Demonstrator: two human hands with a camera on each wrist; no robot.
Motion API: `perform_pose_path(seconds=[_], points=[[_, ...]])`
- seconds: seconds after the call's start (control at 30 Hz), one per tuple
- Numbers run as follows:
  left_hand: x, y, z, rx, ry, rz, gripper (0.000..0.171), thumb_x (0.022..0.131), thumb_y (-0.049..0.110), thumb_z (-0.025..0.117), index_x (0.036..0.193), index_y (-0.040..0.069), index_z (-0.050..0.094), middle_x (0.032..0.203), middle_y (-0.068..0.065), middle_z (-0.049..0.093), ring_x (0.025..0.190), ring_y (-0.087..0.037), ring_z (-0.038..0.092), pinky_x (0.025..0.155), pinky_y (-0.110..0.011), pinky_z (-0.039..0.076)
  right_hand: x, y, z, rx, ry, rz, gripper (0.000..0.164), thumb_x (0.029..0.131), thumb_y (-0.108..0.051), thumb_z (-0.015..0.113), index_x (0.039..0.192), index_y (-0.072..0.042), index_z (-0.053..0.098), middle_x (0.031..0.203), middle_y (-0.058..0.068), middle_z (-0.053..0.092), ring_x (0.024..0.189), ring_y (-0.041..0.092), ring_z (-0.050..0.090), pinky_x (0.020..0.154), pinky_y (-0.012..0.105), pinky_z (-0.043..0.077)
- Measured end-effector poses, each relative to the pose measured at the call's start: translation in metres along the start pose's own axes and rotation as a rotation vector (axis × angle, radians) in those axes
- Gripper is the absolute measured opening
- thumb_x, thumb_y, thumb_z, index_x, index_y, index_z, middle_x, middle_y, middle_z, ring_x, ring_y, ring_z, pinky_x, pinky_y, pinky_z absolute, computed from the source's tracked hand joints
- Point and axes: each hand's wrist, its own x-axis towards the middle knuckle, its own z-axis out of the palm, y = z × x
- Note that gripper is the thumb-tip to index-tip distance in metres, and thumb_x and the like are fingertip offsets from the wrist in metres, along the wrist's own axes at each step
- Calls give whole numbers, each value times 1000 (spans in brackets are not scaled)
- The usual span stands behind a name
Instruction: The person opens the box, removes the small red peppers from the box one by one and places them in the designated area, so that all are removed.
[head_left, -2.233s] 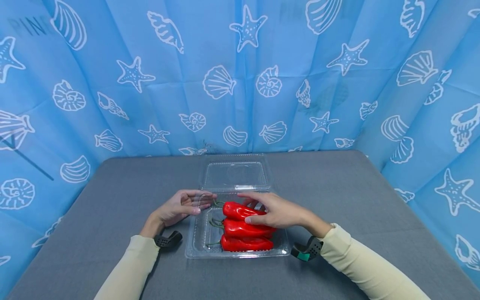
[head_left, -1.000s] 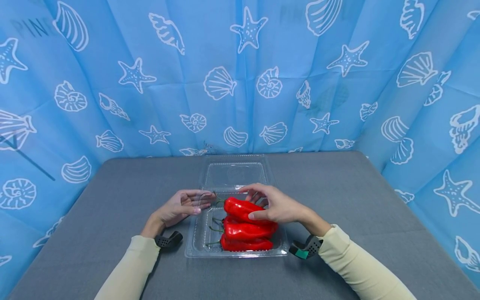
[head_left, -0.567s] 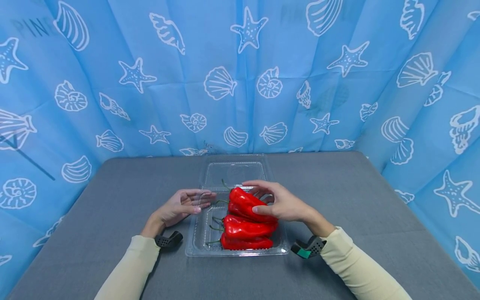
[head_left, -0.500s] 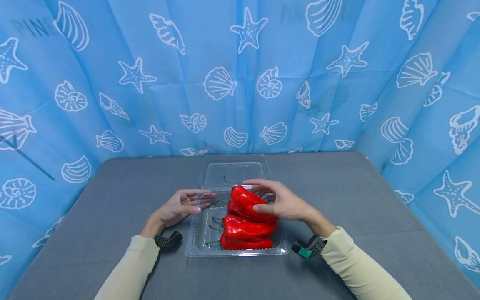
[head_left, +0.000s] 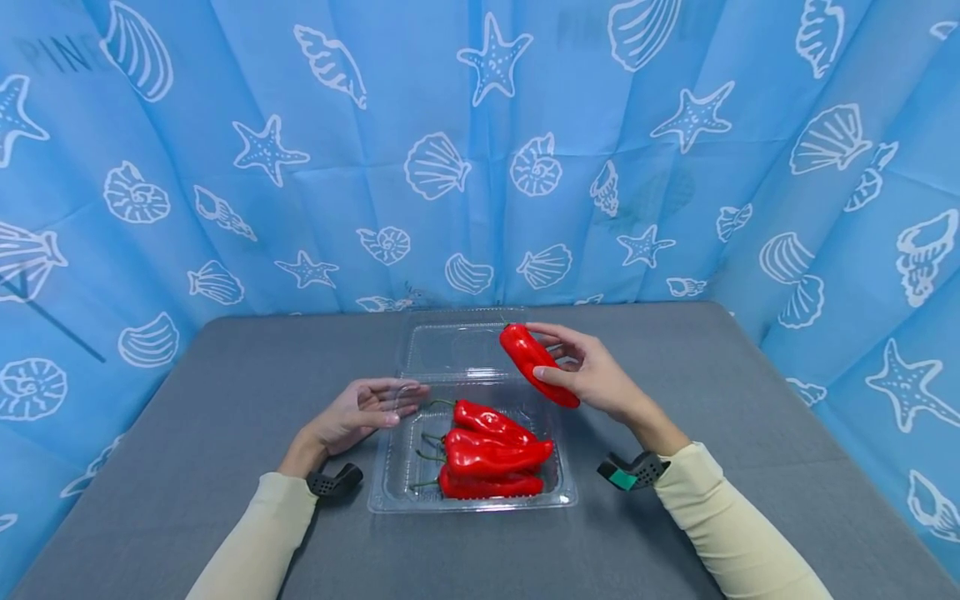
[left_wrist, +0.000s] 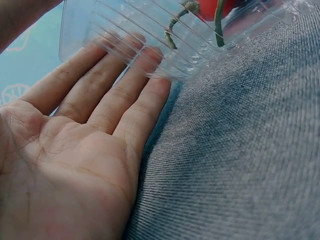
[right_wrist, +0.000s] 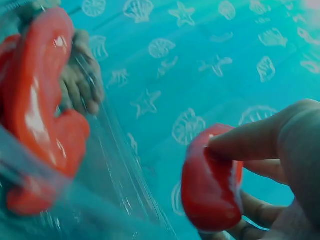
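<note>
My right hand (head_left: pixel 592 375) pinches a red pepper (head_left: pixel 531 357) between thumb and fingers, tilted, above the far right corner of a clear plastic clamshell container (head_left: pixel 561 501). In the right wrist view the held pepper (right_wrist: pixel 207 185) hangs from the thumb and fingertips, apart from the container. Several more red peppers (head_left: pixel 495 457) lie side by side in the container, green stems to the left. My left hand (head_left: pixel 360 412) stays at the container's left wall, palm up; in the left wrist view its straight fingers (left_wrist: pixel 105 95) touch the ribbed plastic.
The container's clear lid (head_left: pixel 450 346) lies folded back flat behind it. Grey cloth (head_left: pixel 262 392) covers the table. A blue curtain (head_left: pixel 480 225) with white shells and starfish hangs along the back and sides.
My right hand has lifted one pepper off the back of the row and carried it up, away and to the right. The other peppers stay in the container. My left hand has not moved.
</note>
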Motion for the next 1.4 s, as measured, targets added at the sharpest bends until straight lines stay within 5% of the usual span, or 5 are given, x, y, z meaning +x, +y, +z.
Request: perform_pose_path(seconds=[0.43,0.87,1.1,1.4], points=[[-2,1,0,-23,13,5,58,92,-6,63,146,-13,42,148,-26,49,138,-32,50,113,-45,39,5,47,-23,-26,307,115,66,93,-11,72,152,-5,45,140,25,50,114,40,54,79,28,57],[-1,1,1,5,5,-5,61,93,-1,65,146,-15,40,148,-28,48,138,-33,49,112,-42,40,7,90,-14,-198,367,174,55,95,-14,70,146,-2,53,132,25,60,105,36,62,76,22,53],[0,2,1,12,7,-7,57,93,-2,62,145,-15,41,147,-28,49,137,-34,49,113,-42,40,8,100,-11,-219,434,157,52,94,-17,72,142,-1,57,126,24,63,97,35,66,68,14,51],[-1,2,2,17,23,-14,54,94,-1,61,144,-14,44,146,-28,51,136,-33,52,112,-41,41,7,104,-7,-262,447,139,52,94,-20,73,140,-1,59,124,23,65,93,32,66,68,17,52]])
